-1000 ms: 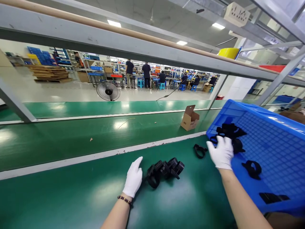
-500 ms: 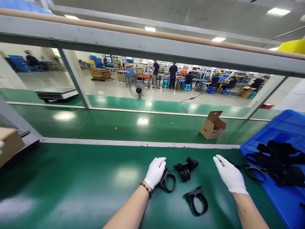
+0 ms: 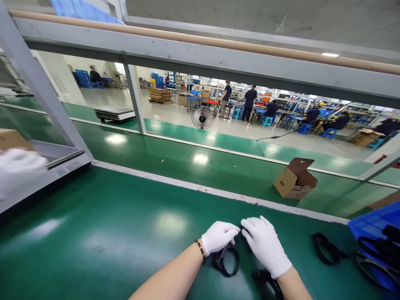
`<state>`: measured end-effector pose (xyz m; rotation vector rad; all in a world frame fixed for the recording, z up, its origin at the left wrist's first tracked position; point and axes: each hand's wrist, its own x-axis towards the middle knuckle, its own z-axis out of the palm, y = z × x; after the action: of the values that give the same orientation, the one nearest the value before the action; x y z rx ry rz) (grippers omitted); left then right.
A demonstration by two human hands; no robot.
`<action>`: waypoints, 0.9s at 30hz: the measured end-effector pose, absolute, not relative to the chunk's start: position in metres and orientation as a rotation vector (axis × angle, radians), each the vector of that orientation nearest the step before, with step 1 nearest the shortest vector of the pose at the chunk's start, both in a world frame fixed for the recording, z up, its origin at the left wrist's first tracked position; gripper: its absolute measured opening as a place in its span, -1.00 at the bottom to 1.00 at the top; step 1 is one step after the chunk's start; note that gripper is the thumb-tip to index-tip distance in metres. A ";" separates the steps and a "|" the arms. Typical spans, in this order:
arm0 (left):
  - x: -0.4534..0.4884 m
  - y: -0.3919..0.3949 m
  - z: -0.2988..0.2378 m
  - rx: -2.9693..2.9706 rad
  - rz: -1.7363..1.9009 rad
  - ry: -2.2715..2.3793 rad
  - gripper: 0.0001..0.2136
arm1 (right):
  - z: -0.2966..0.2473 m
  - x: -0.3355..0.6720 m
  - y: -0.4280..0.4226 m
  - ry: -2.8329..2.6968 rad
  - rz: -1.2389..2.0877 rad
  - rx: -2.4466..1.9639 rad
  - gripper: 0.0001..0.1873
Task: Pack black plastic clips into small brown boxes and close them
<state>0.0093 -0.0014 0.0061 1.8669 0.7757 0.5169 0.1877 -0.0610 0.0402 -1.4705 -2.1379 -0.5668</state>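
Black plastic ring clamp [image 3: 225, 261] on green conveyor belt [image 3: 125, 233], gripped in curled left hand [image 3: 218, 236]; right hand [image 3: 265, 245] alongside, fingers extended, apparently touching it.

We have our left hand [image 3: 218, 238] and right hand [image 3: 265, 245] side by side on the green conveyor belt [image 3: 109, 233], fingertips touching. Under the left lies a black plastic ring clamp [image 3: 227, 263]; a second black clamp [image 3: 265, 283] sits below the right wrist. Right of us a loose black strap ring [image 3: 325, 249] lies before the blue plastic crate [image 3: 368, 223]. Behind, across the belt, stands an open brown cardboard box [image 3: 295, 179].
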 end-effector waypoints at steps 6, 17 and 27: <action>0.013 -0.001 0.001 1.648 0.676 0.895 -0.54 | 0.025 0.198 -0.066 -1.911 -0.601 -1.391 -0.79; 0.009 0.003 0.003 1.202 0.720 0.650 -0.79 | 0.032 0.147 -0.078 -2.038 -0.302 -1.200 -0.73; 0.009 0.005 -0.001 0.999 0.863 0.694 -0.73 | 0.003 0.161 -0.070 -1.954 0.029 -1.587 -0.42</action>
<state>0.0092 0.0046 -0.0014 0.9988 0.6942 0.8628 0.1605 -0.0700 0.0033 -1.5873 -1.9539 0.0285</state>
